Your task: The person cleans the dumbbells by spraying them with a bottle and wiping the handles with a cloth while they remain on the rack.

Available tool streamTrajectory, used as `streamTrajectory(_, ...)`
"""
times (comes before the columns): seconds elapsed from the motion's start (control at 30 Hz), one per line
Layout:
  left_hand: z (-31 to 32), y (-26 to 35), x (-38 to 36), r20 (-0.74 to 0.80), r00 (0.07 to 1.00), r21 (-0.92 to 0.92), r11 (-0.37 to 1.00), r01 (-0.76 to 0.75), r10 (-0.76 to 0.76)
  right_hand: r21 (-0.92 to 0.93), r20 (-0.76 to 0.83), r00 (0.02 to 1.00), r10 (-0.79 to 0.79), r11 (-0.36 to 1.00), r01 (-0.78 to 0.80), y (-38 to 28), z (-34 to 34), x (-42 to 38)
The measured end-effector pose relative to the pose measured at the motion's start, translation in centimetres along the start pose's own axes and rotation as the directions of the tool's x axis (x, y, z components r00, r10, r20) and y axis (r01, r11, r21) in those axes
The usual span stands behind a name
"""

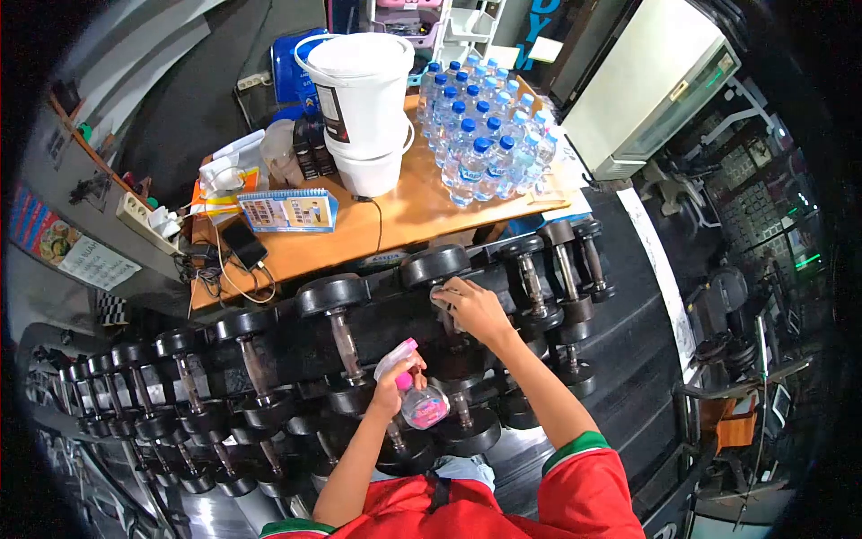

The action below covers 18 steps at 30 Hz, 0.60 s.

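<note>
My left hand (pixel 399 384) is wrapped around a clear spray bottle (pixel 426 409) with a pink trigger head, held low in front of the dumbbell rack. Farther up, my right hand (pixel 467 305) has its fingers closed on what looks like a greyish cloth, mostly hidden under them. It presses at the handle of a black dumbbell (pixel 435 265), just below that dumbbell's upper head. Another dumbbell (pixel 344 344) with a worn metal handle lies to the left of it, and one more (pixel 531 280) lies to the right.
Behind the rack stands a wooden table (pixel 409 220) bearing stacked white buckets (pixel 366 99), several water bottles (pixel 485 135), a desk calendar (pixel 287 211) and a phone (pixel 242 242) with cables. More dumbbells (pixel 184 373) line the rack leftward. A white fridge (pixel 642 81) stands at the back right.
</note>
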<state>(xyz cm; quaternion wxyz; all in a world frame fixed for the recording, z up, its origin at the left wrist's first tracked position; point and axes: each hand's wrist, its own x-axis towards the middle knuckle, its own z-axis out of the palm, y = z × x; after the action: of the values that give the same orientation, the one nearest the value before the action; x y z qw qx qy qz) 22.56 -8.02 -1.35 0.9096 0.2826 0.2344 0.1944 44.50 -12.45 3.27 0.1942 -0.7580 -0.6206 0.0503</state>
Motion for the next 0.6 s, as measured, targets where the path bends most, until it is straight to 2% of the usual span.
streamTrajectory(0.07,-0.2,-0.2,0.0,-0.006,1.0,0.012,1.0,-0.003,0.003,0.011,0.031,1.0,-0.003,1.0,0.002,0.2,-0.3,-0.9)
streamTrajectory(0.13,-0.2,-0.2,0.1,0.0,1.0,0.03,1.0,-0.002,0.002,0.034,0.255,0.953,-0.161,0.987,0.158,1.1,-0.6,-1.6)
streamTrajectory(0.17,-0.2,-0.1,0.1,-0.017,1.0,0.045,0.999,0.007,-0.006,0.037,0.398,0.906,-0.142,0.99,0.139,1.3,-1.5,-2.1)
streamTrajectory(0.2,-0.2,-0.1,0.2,-0.035,0.999,0.056,0.998,0.015,-0.013,0.046,0.392,0.907,-0.151,0.988,0.145,1.8,-1.9,-2.3)
streamTrajectory(0.27,-0.3,-0.2,0.2,-0.039,0.999,0.041,0.999,0.01,-0.008,0.207,0.426,0.869,-0.254,0.962,0.18,2.9,-2.6,-2.4)
streamTrajectory(0.33,0.0,0.0,0.2,-0.039,0.999,0.039,0.999,-0.005,0.006,0.26,0.409,0.861,-0.302,0.943,0.207,4.0,-2.5,-1.6)
streamTrajectory(0.37,0.0,0.2,0.3,-0.05,0.998,0.041,0.999,-0.022,0.024,0.353,0.217,0.959,-0.181,0.931,0.095,4.4,-2.4,-1.1)
streamTrajectory(0.4,-0.1,0.1,0.3,-0.046,0.999,0.033,0.999,-0.023,0.025,0.465,0.039,0.999,-0.023,0.885,0.003,4.8,-2.3,-0.7)
streamTrajectory(0.43,-0.2,0.0,0.3,-0.042,0.999,0.023,0.999,-0.025,0.026,0.569,-0.015,0.991,0.129,0.817,-0.098,4.9,-1.8,-0.3)
streamTrajectory(0.6,0.0,0.1,0.4,-0.024,0.998,0.049,0.998,-0.049,0.05,0.631,-0.114,0.979,0.167,0.773,-0.059,4.4,1.8,-1.1)
